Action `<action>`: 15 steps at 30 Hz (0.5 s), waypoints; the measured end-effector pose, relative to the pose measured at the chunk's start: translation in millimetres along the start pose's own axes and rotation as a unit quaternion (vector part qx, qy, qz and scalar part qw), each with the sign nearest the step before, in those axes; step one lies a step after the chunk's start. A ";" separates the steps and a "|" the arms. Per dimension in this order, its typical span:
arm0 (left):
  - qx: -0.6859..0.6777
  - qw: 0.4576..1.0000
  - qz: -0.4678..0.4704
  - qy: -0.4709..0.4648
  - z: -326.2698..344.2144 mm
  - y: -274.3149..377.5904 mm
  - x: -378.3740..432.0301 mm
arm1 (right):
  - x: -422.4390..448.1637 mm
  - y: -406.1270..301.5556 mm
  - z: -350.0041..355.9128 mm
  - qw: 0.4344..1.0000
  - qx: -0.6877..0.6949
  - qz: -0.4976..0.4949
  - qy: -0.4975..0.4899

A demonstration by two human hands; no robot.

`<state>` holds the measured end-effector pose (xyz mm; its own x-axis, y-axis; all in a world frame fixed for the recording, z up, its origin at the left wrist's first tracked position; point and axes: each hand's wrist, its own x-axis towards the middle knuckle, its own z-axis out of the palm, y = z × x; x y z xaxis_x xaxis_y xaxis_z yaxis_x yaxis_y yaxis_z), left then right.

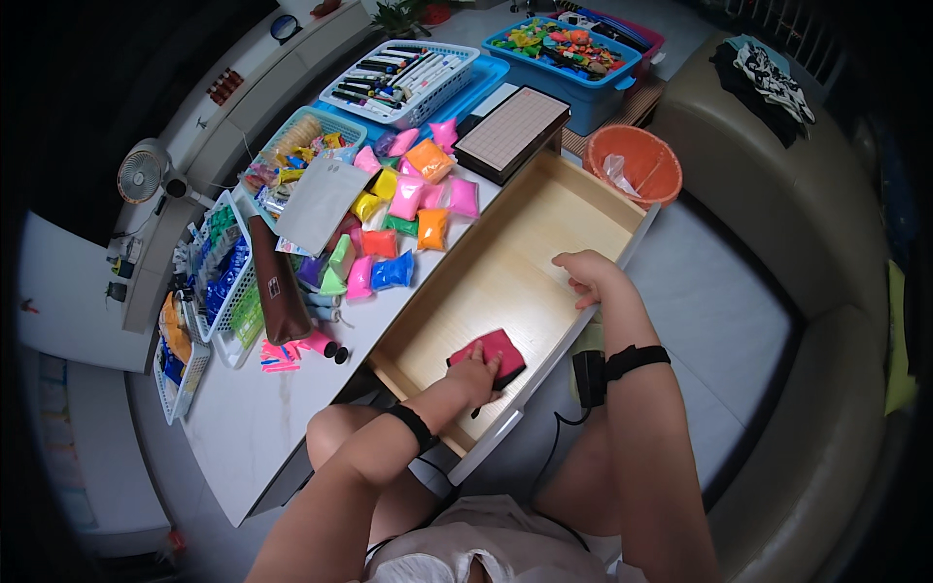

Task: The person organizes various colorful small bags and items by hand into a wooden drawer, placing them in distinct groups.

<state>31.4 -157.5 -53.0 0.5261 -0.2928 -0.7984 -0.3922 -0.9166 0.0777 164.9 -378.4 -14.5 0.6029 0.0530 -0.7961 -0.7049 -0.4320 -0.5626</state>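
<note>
A wooden drawer (525, 240) with a light interior and a white front is pulled out from the white table before me. On its bottom, towards the near-left end, lies a folded red cloth (503, 348) with black edging. My left hand (474, 379) presses down on this cloth, fingers spread over it. Over the drawer's front edge is my right hand (594, 277), loosely curled with its fingers apart and nothing seen in it. Whether those fingers touch the rim is unclear. Black straps circle both forearms, and the right one carries a small black device (589, 379).
Bright packets of modelling clay (408, 197) cover the white tabletop (248, 408), beside a brown pouch (277, 284) and a marker basket (437, 102). A pink gridded board (514, 127) borders the drawer. An orange bin (627, 160) and a sofa (758, 197) stand to the right.
</note>
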 end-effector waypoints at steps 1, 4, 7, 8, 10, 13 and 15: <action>-0.050 0.997 -0.044 0.028 -4.2 -4.5 1.3 | 0.7 1.1 -3.7 0.999 0.029 -0.011 0.040; -0.043 0.992 -0.088 0.082 -4.9 -29.4 23.0 | 0.0 -2.1 -3.1 0.977 -0.034 -0.041 0.208; -0.058 0.990 -0.083 0.094 -10.3 -43.5 29.8 | -2.2 -5.9 11.6 0.886 -0.156 -0.055 0.433; -0.071 0.992 -0.071 0.074 -13.8 -46.7 29.4 | -1.1 -6.2 15.8 0.824 -0.183 -0.052 0.534; -0.083 0.993 -0.053 0.063 -24.5 -47.8 26.4 | 8.6 -1.9 12.7 0.806 -0.133 -0.013 0.576; -0.081 0.996 -0.031 0.027 -31.8 -43.8 19.1 | 22.4 0.6 0.9 0.792 0.004 0.094 0.603; -0.050 0.998 -0.031 0.026 -34.0 -39.5 16.5 | 29.9 2.7 -5.8 0.787 0.086 0.162 0.589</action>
<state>81.2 -135.4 -48.9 0.5860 -0.2467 -0.7719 -0.2816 -0.9552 0.0916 183.2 -383.2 -38.5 0.2386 -0.9500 -0.2016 -0.8721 -0.1183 -0.4748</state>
